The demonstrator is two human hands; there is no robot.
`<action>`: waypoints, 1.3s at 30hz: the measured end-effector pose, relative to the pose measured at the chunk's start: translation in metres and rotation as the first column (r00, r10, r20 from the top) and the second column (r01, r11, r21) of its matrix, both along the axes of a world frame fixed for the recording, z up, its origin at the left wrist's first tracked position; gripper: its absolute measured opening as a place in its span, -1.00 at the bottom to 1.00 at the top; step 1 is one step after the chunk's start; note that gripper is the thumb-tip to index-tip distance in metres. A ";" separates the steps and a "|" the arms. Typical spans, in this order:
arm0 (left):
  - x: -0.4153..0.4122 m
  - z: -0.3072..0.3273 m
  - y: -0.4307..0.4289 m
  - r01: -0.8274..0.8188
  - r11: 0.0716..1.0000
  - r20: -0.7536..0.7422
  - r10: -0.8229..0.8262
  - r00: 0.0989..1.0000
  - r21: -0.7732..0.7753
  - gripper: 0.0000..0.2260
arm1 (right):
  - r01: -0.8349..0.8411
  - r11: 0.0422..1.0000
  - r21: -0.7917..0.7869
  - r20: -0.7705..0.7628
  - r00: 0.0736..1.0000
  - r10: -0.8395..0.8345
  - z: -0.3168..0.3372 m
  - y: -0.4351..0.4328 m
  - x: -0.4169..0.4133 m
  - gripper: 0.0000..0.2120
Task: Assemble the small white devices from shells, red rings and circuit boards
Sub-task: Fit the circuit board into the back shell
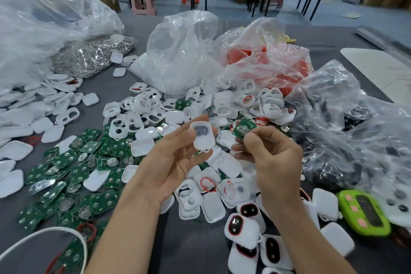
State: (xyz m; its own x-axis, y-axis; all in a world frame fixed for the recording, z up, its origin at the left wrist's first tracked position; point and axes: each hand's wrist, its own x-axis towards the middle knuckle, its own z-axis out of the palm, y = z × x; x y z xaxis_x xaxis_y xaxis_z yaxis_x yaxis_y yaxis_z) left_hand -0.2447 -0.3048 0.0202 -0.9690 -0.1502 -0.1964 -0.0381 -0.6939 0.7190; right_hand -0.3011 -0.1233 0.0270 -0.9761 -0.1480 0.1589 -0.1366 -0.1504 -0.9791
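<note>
The left hand (175,162) holds a white shell (202,138) upright above the grey surface (195,249). Its thumb is on one long edge and its fingertips are behind the other, with the hollow side turned toward the person. A dark round patch shows inside the shell. The right hand (266,155) pinches a green circuit board (243,129) between thumb and curled forefinger, just beside the shell and not touching it. Each grip is closed on its own part.

The step in hand looks like seating the board in the shell. To do it well, the left grip should sit on the shell's rim only, so nothing blocks the hollow. The board wants turning until its outline matches the shell's, then lowering in flat rather than corner first, since a tilted board may jam against the wall. Whether a red ring sits in this shell I cannot tell. Spare boards (73,176) lie to the left, and finished devices (244,229) lie near the right wrist.
</note>
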 end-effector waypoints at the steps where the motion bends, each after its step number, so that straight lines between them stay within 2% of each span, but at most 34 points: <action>1: 0.000 0.000 0.000 0.004 1.000 0.001 -0.004 1.000 -0.014 -0.65 | 0.000 1.000 0.016 -0.004 1.000 0.000 0.000 0.000 -0.001 -0.88; 8: -0.001 -0.001 0.001 0.043 0.998 -0.008 -0.044 0.999 -0.048 -0.66 | -0.079 0.997 0.002 0.176 0.981 0.077 -0.003 0.005 -0.008 -0.67; 12: 0.000 -0.003 -0.001 0.046 0.998 -0.028 -0.047 0.998 -0.033 -0.66 | -0.199 0.980 0.027 0.299 0.937 0.182 -0.003 0.008 -0.014 -0.50; 18: 0.000 -0.003 -0.006 0.041 0.999 -0.049 -0.041 0.998 -0.007 -0.68 | -0.350 0.937 -0.003 0.419 0.850 0.319 0.007 0.023 -0.024 -0.51; 25: 0.003 -0.002 -0.008 0.002 1.000 -0.073 -0.001 0.997 0.024 -0.76 | -0.270 0.940 -0.208 0.531 0.776 0.340 0.015 0.032 -0.025 -0.66; 28: 0.004 -0.001 -0.008 -0.018 0.999 -0.057 0.020 0.998 0.040 -0.76 | -0.324 0.935 -0.143 0.484 0.802 0.351 0.015 0.033 -0.023 -0.61; 31: 0.007 0.000 -0.008 -0.042 0.998 -0.057 0.044 0.997 0.048 -0.73 | -0.431 0.902 0.029 0.384 0.838 0.388 0.021 0.035 -0.017 -0.45; 33: 0.010 0.001 -0.008 -0.049 0.996 -0.062 0.054 0.997 0.080 -0.72 | -0.472 0.873 0.123 0.355 0.843 0.405 0.025 0.034 -0.007 -0.49; 36: 0.016 0.003 -0.009 -0.045 0.993 -0.077 0.053 0.996 0.110 -0.71 | -0.432 0.893 0.125 0.391 0.849 0.356 0.027 0.029 0.015 -0.59; 39: 0.022 0.003 -0.009 -0.057 0.989 -0.085 0.069 0.994 0.138 -0.68 | -0.388 0.902 0.189 0.360 0.882 0.304 0.022 0.025 0.042 -0.57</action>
State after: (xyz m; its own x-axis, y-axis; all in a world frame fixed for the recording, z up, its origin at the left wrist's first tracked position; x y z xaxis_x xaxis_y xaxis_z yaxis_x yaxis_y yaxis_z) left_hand -0.2225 -0.3143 0.0229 -0.9730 -0.1891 -0.1323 0.0685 -0.7842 0.6168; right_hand -0.2596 -0.0983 0.0489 -0.8463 -0.4785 -0.2340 0.1992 0.1230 -0.9722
